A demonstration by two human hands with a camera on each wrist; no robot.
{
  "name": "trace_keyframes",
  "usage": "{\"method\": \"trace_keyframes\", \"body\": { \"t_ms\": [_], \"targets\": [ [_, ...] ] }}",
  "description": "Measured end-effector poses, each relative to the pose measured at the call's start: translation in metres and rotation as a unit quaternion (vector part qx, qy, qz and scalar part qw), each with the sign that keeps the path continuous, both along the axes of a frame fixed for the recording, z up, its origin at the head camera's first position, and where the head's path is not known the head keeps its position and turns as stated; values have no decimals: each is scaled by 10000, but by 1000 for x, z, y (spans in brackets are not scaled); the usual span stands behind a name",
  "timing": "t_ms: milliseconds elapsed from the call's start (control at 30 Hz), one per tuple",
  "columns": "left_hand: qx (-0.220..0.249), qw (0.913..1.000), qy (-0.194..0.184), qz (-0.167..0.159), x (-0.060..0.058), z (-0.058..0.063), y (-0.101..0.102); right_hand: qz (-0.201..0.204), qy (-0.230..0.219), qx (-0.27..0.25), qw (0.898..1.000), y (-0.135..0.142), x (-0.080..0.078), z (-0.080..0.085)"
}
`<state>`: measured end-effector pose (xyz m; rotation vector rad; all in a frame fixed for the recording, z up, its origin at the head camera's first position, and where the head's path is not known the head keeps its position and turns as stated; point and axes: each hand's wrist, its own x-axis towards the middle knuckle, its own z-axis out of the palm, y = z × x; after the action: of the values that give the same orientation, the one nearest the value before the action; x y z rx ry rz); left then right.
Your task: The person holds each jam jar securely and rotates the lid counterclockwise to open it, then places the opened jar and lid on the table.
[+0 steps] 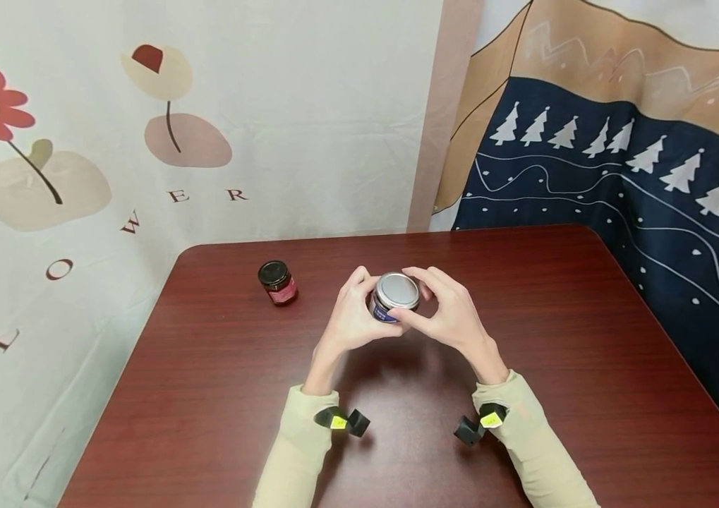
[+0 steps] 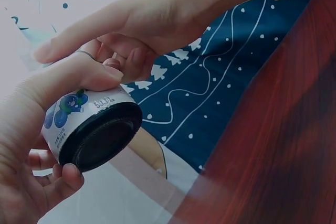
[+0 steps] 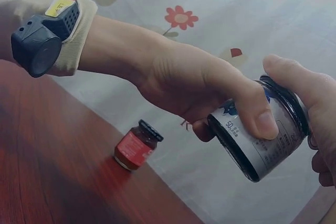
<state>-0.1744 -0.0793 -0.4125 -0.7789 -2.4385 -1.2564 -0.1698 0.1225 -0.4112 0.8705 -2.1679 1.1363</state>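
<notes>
A jar with a blueberry-printed label is held up over the table between both hands, its grey lid facing up. My left hand grips the jar's body, with the thumb across the label. Around the rim of the lid, my right hand curls its thumb and fingers from the other side. From below, the left wrist view catches the jar's dark bottom.
A smaller jar with a black lid and red label stands on the brown table to the left of the hands. Behind the table hang a pale flower-print cloth and a dark blue tree-print cloth.
</notes>
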Motion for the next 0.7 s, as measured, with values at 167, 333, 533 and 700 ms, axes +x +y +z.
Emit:
{"method": "trace_keyframes", "body": {
  "t_ms": [167, 333, 533, 700],
  "targets": [
    [-16, 10000, -12, 6, 0, 1, 0, 135, 17, -103, 9999, -1, -1, -1],
    [32, 10000, -22, -79, 2, 2, -1, 267, 14, -179, 9995, -1, 0, 0],
    [95, 9996, -90, -257, 2, 2, -3, 390, 12, -266, 9989, -1, 0, 0],
    [186, 9986, -232, -433, 2, 3, -5, 499, 12, -289, 9983, -1, 0, 0]
  ]
}}
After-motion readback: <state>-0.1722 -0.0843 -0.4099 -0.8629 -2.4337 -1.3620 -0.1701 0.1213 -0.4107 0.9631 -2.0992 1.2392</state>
